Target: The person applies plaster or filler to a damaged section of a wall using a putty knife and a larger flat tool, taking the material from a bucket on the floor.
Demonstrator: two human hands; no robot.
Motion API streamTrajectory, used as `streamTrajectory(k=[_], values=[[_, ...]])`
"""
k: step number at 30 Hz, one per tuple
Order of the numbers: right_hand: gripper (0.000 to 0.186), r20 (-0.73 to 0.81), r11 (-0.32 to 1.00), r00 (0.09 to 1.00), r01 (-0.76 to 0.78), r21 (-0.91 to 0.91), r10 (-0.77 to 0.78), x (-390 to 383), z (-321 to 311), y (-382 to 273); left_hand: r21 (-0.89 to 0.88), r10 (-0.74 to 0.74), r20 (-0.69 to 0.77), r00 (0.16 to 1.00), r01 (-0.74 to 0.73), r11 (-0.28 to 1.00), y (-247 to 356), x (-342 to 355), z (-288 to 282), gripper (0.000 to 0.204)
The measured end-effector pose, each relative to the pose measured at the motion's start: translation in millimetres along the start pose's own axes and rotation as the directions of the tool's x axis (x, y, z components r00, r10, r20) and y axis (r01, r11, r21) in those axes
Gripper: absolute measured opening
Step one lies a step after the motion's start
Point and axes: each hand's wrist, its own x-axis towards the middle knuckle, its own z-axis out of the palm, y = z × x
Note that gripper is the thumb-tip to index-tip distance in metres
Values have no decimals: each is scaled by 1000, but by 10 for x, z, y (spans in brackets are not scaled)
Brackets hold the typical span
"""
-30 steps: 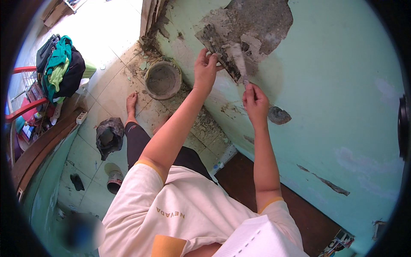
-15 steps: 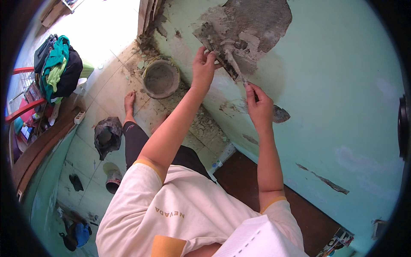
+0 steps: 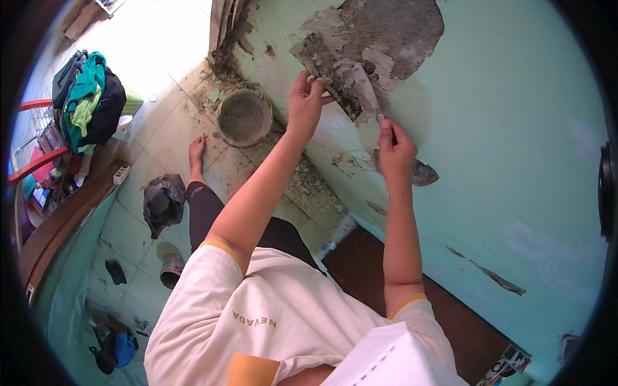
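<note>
My left hand point(image 3: 306, 103) grips the lower-left edge of a dirty flat plate point(image 3: 315, 55) smeared with grey filler, held against the damaged mint-green wall. My right hand point(image 3: 396, 145) is closed on the handle of a putty knife point(image 3: 367, 93), whose filler-coated blade rests over the plate. Just beyond lies a large bare grey patch point(image 3: 409, 35) of peeled wall. A dark hole point(image 3: 425, 175) sits beside my right hand. A bucket point(image 3: 243, 117) coated in grey mix stands on the floor below my left hand.
Tiled floor point(image 3: 158, 122) with debris along the wall base. To the left: a pile of clothes point(image 3: 90, 96) on a red-armed rack, a curved wooden ledge point(image 3: 51, 225), a dark bag point(image 3: 161, 206), a can point(image 3: 170, 270). A brown board point(image 3: 360, 264) lies at lower right.
My right hand has moved slightly right and up with the putty knife, its blade shifting over the plate. My left hand has risen slightly and stays on the plate's edge.
</note>
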Motion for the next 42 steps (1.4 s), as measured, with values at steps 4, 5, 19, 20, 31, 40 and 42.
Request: streamTrajectory(k=[4,5,19,20,31,40,42], values=[[33,117,976,987,-134,171,114,-78,-31,-55,-1,4,-44,999,-4,1000,2,-6,6,27],[33,123,982,989,-97,164,77,-114,3,-113,-4,-2,-54,999,2,1000,1,-20,34,28],[28,114,956,991,-102,273,74,-67,-223,-50,22,-3,-20,1000,3,1000,68,-44,39,38],[26,80,975,996,10,220,-28,-77,-185,-88,13,-2,-11,1000,2,1000,77,-37,40,39],[28,-89,753,812,486,-444,-577,-11,-339,-56,-32,-20,16,1000,20,999,31,-14,20,54],[27,-179,792,842,375,-483,-508,-45,-604,-186,-29,-32,-13,999,31,999,111,-52,69,52],[27,-197,807,853,347,-478,-484,-98,-682,-224,-4,-37,-7,999,37,999,105,-50,65,59]])
